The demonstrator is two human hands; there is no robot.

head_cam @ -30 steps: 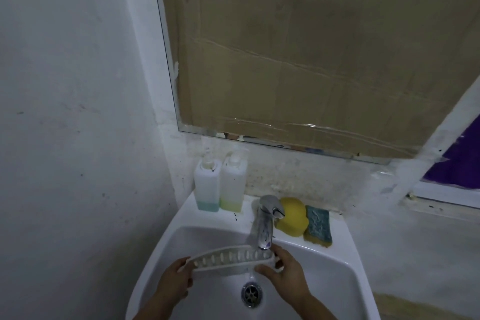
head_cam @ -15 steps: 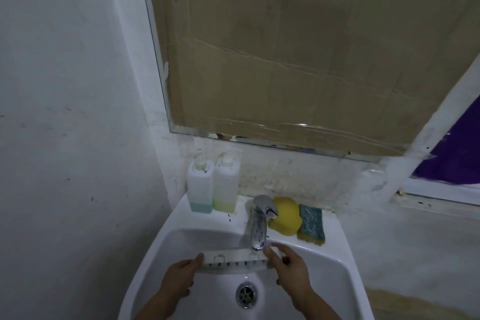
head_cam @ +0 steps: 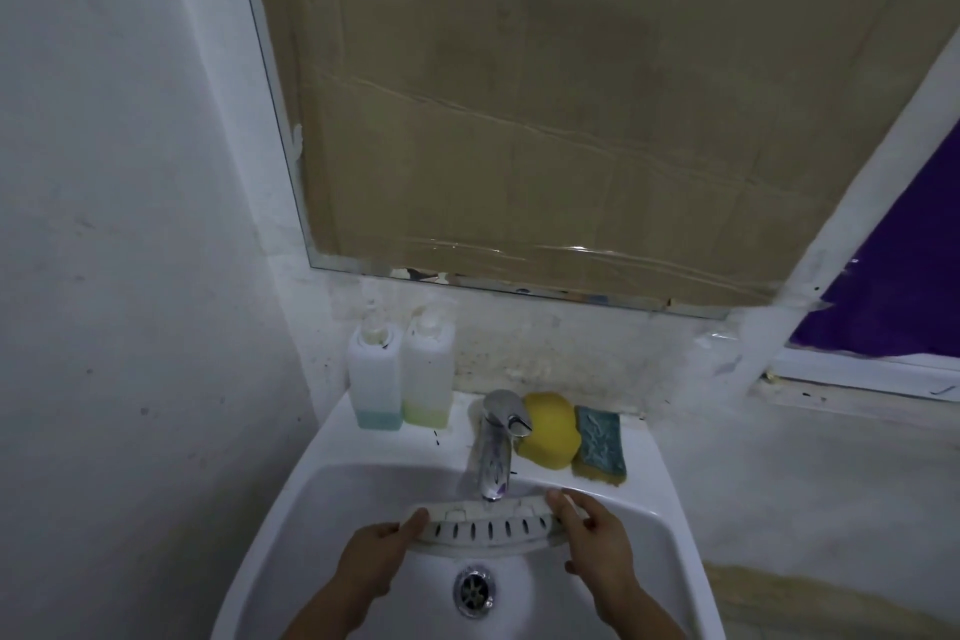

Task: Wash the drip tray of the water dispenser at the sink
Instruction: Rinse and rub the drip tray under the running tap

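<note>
A white curved drip tray (head_cam: 485,525) with a row of dark slots is held level over the white sink (head_cam: 291,509), just under the spout of the chrome tap (head_cam: 493,452). My left hand (head_cam: 374,561) grips its left end and my right hand (head_cam: 597,546) grips its right end. The slotted face is turned toward me. Below the tray lies the round metal drain (head_cam: 474,591). Running water cannot be made out.
Two pump bottles stand at the sink's back left, one with blue liquid (head_cam: 375,379), one with yellow-green (head_cam: 427,374). A yellow sponge (head_cam: 551,429) and a green-topped scouring sponge (head_cam: 600,442) lie behind the tap. A cardboard-covered mirror (head_cam: 571,120) hangs above; a wall is close on the left.
The tray has been turned between my hands: its slotted face showed, then its edge, and now the slots face me again. Both hands kept their grip under the tap.
</note>
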